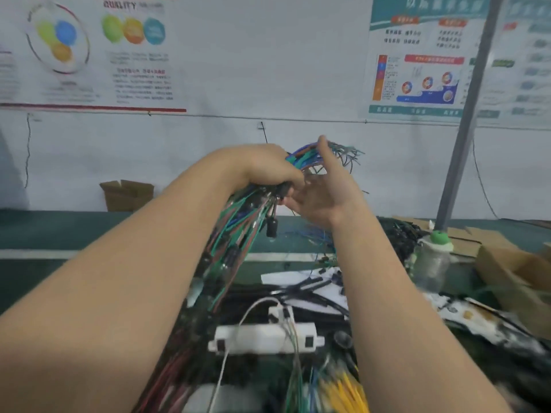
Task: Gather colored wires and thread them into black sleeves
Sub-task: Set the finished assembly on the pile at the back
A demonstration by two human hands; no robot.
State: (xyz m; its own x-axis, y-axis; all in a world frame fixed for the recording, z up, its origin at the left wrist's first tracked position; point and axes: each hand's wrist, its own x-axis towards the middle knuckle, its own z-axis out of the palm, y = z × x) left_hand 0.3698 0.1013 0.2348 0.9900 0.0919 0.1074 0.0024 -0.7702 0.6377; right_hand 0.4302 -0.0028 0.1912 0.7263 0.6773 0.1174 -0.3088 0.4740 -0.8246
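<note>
a green table (35, 281) is strewn with a white power strip (262, 338), yellow wires (348, 391), black sleeves (399, 236), white paper (286, 278), a capped bottle (432, 263) and a cardboard box (504, 263).

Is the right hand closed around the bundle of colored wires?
No, the right hand is open with straight fingers beside the bundle of colored wires, which the left hand grips.

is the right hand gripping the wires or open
Open: the right hand shows straight fingers beside the colored wire bundle, which the left hand grips.
</note>
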